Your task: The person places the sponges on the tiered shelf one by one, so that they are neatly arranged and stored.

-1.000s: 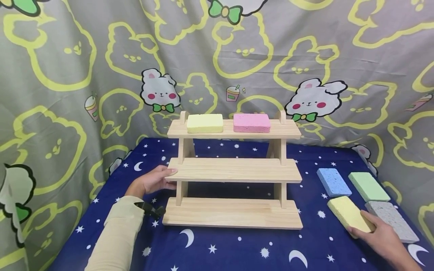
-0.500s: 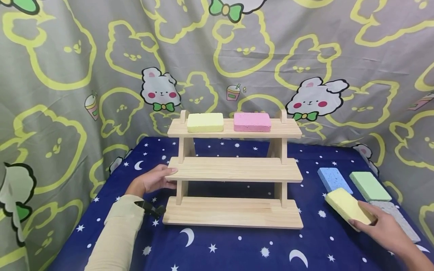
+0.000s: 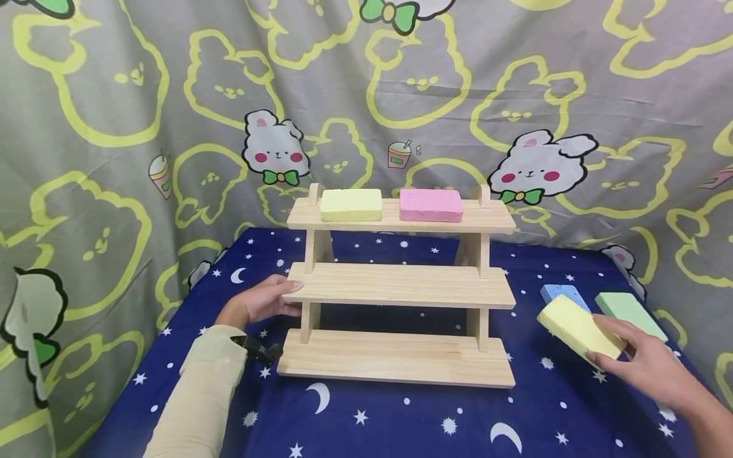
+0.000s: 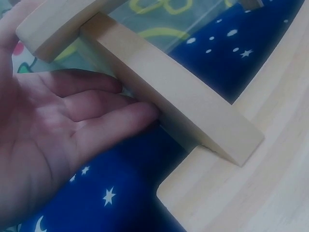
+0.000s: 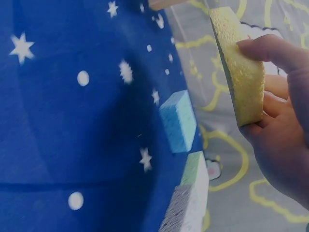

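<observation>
1. Clearly, in the head view, the held sponge sits off the rack's right side, gripped by the right hand at the end farther from the rack. Its long axis slants, the free end pointing toward the rack's right end and away from the person; the boards run straight across, so turning the wrist would bring the two in line. Partly behind it, right of the rack, lies the blue sponge, with the green sponge farther right. On the rack's top board are a yellow sponge and a pink sponge. The left hand holds the middle board's left end, the whole rack between it and the held sponge; the right hand is plainly nearer.

2. In the left wrist view, the left hand's fingers lie beside the rack's upright; whether they press on it, I cannot tell.

3. In the right wrist view, the right hand's thumb and fingers pinch the held sponge from opposite sides. It looks raised off the cloth. The grey sponge shows beside the green one, also right of the rack.
</observation>
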A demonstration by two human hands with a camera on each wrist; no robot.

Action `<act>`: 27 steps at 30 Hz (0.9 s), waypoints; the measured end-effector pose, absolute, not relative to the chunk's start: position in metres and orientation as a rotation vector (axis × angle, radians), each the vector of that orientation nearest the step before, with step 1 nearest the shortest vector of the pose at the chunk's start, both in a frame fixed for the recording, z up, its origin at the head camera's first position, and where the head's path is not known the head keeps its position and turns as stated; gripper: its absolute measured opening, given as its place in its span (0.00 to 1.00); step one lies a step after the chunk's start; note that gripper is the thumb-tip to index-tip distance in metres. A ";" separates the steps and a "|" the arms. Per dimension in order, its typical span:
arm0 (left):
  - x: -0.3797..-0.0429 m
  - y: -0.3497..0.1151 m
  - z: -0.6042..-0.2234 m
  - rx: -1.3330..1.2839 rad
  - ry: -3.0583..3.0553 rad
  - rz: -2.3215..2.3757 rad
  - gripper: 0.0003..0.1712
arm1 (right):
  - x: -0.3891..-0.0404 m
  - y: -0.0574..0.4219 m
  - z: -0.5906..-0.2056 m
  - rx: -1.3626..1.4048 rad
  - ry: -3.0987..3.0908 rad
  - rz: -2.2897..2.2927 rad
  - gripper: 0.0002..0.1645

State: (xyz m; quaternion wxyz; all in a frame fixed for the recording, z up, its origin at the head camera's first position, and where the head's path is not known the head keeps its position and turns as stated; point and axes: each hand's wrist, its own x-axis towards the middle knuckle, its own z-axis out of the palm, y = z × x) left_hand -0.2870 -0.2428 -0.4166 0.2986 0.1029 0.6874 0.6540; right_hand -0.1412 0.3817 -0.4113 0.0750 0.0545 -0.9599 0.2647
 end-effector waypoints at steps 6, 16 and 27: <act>-0.288 -0.243 -0.417 0.273 1.833 1.737 0.35 | -0.145 0.369 -0.397 0.206 -2.889 0.811 0.44; -0.286 -0.243 -0.417 0.267 1.837 1.735 0.36 | -0.152 0.348 -0.375 0.280 -2.920 0.797 0.47; -0.284 -0.241 -0.414 0.257 1.828 1.758 0.32 | -0.154 0.343 -0.364 0.362 -2.840 0.835 0.45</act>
